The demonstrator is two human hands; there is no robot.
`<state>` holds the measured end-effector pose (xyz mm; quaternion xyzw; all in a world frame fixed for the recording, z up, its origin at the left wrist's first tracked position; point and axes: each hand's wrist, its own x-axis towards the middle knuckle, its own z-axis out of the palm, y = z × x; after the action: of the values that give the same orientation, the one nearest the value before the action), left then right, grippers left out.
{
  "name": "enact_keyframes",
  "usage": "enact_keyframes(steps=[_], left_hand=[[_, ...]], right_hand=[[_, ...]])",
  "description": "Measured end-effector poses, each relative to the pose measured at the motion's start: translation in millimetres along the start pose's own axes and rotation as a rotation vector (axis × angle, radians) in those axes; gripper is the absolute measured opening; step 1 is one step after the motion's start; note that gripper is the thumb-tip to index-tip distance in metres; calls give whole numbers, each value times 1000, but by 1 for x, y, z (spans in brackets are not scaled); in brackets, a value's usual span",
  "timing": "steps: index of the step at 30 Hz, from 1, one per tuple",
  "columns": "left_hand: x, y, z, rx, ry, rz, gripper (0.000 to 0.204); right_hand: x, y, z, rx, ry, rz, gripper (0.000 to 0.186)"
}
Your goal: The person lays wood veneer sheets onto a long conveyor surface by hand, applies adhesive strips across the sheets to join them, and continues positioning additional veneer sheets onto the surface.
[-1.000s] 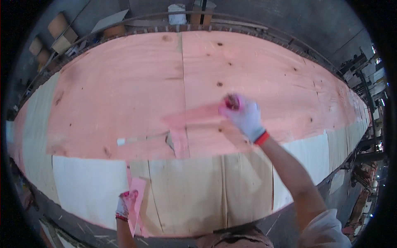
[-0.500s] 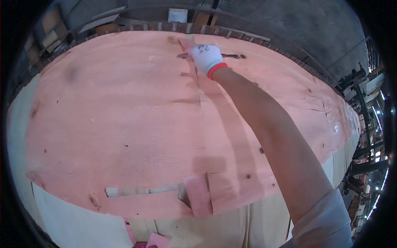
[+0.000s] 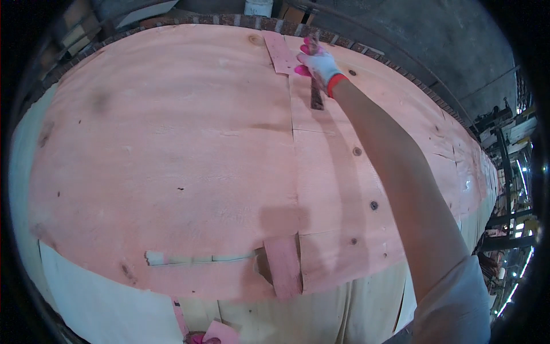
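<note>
My right hand (image 3: 319,62), in a white glove with a red cuff and pink-stained fingertips, reaches to the far edge of a large pink wood veneer sheet (image 3: 172,143). It grips a dark, worn flat strip (image 3: 317,98), which points toward me; its exact kind I cannot make out. Just left of that hand, a narrow pink veneer piece (image 3: 279,53) lies over a seam. At the bottom edge, my left hand (image 3: 200,338) shows only pink-stained gloved fingers, closed by a pink veneer scrap (image 3: 220,331). Most of this hand is out of frame.
Near me, another pink patch (image 3: 283,266) lies beside a torn gap (image 3: 200,260) in the sheet. Pale veneer (image 3: 91,292) shows beneath the near edge. Beyond the stack's dark far rim stand a white bucket (image 3: 258,7) and boards. Machinery and lights are at the right.
My right hand has moved right, off the narrow veneer piece, which now lies uncovered at the far edge. The dark strip has turned from crosswise to lengthwise. My view has shifted slightly.
</note>
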<state>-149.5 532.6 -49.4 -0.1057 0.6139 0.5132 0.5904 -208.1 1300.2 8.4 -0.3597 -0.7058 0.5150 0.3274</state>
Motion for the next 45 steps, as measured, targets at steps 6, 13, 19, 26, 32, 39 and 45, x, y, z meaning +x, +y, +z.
enact_keyframes(steps=[6, 13, 19, 26, 32, 39, 45], left_hand=[[-4, 14, 21, 195, 109, 164, 11], [-9, -1, 30, 828, 285, 263, 36], [-101, 37, 150, 1340, 99, 405, 31], [-135, -8, 214, 1559, -260, 708, 50], [-167, -4, 254, 297, -382, 567, 75], [-103, 12, 191, 1372, -409, 273, 62], [-65, -23, 238, 1453, -289, 322, 47]], right_hand=[[-154, -56, -59, -55, -346, 187, 34], [-447, -124, -66, -47, -796, 791, 39], [-604, -176, -87, -292, -679, 607, 52], [-676, -165, -112, 44, -450, 765, 35], [-682, -161, -172, 144, -307, 857, 17], [-681, -148, -269, 259, 195, 827, 25], [-708, -80, -244, -702, 50, 425, 47]])
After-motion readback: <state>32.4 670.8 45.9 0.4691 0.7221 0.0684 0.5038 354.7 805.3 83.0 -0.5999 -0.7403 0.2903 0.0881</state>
